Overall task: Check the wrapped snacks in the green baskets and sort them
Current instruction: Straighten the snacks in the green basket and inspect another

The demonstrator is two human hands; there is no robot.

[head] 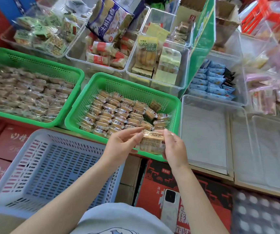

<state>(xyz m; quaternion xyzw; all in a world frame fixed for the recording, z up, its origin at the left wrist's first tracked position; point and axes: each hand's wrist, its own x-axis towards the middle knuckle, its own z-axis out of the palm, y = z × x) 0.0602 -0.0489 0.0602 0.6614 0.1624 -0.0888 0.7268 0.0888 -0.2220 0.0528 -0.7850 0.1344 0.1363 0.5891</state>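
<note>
Over the near rim of the right green basket [168,100], left hand [120,146] and right hand [174,149] are pinching opposite ends of one wrapped snack [152,143], blue basket [51,166] sitting just left.

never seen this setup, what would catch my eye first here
Two bare hands, left and right, hold one clear-wrapped biscuit snack between them at centre. Just behind sits a bright green perforated plastic basket with rows of similar snacks, and an empty pale blue slotted basket lies lower left.

Red cartons [9,142] underfoot, phone [170,206] atop one; clear bins [203,132] right.
</note>
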